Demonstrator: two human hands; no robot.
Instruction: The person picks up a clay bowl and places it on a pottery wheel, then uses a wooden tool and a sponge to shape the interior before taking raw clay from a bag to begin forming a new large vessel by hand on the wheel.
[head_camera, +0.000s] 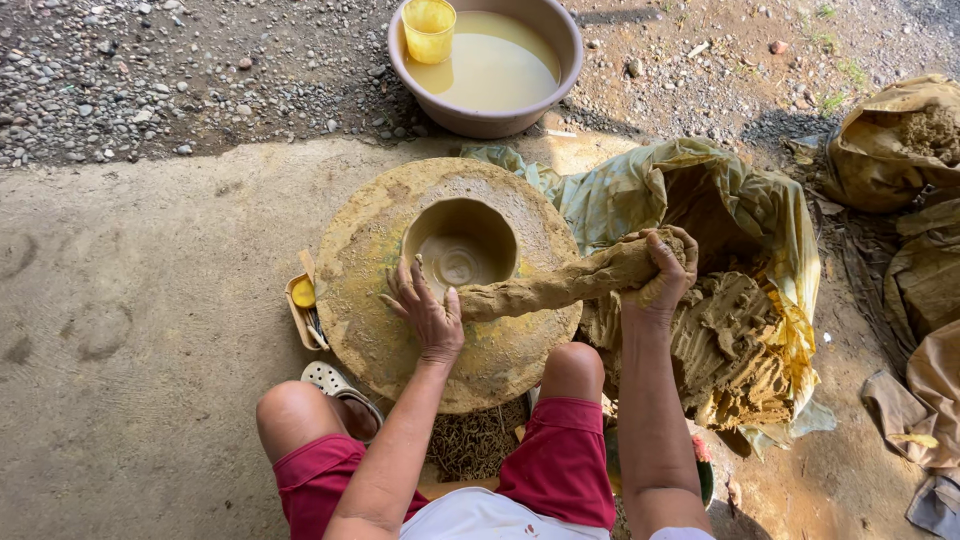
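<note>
Together, two hands, left (428, 318) and right (662, 272), clasp one clay roll (560, 285) over one wheel (380, 340).

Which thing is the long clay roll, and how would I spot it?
Find the big round clay-smeared wheel on the ground. The clay roll lies across its right side, held by the left hand and right hand. Unlike the lumpy clay heap beside it, it is sausage-shaped.
</note>
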